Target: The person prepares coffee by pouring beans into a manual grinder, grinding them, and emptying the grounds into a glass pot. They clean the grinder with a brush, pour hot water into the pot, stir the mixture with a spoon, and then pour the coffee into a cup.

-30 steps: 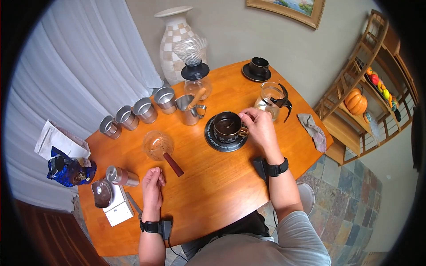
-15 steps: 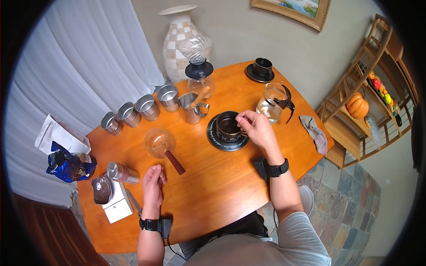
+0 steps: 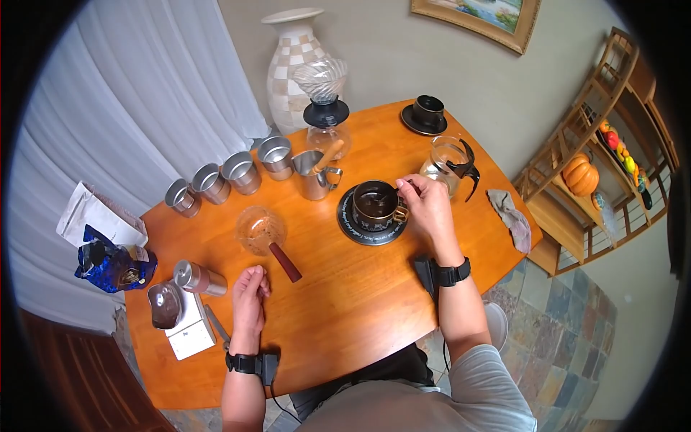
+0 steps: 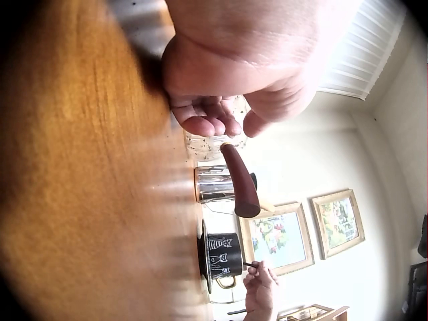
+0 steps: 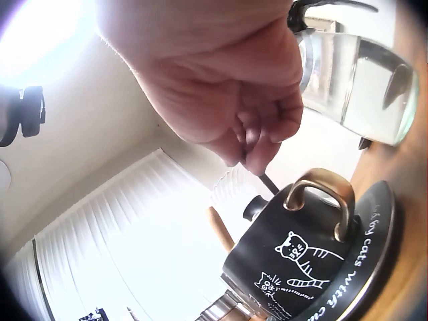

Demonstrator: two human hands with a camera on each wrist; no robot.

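My right hand (image 3: 430, 209) is above the right rim of a black cup (image 5: 294, 247) with white cat drawings and a gold handle. Between thumb and fingertips it pinches a thin dark stick (image 5: 269, 184), like a spoon's handle. The stick's lower end is hidden inside the cup, where dark liquid (image 3: 373, 196) shows. Under the cup is a black saucer (image 3: 353, 232) with white lettering. My left hand (image 3: 249, 302) rests on the table with loosely curled fingers and holds nothing. Just beyond it lies a glass vessel (image 3: 259, 225) with brown specks and a red-brown handle (image 3: 286, 263).
A glass pot (image 3: 440, 173) with clear liquid stands right of the cup, near a grey cloth (image 3: 509, 216). Behind are a metal pitcher (image 3: 314, 183), several metal cups (image 3: 241, 176) and a glass coffee maker (image 3: 327, 114). At left are a white scale (image 3: 193, 337), metal cylinder (image 3: 201, 279) and bags (image 3: 108, 266).
My right hand swung left over the cup's rim and then back to the right, still pinching the stick. The head view shifted slightly. My left hand stayed in place.
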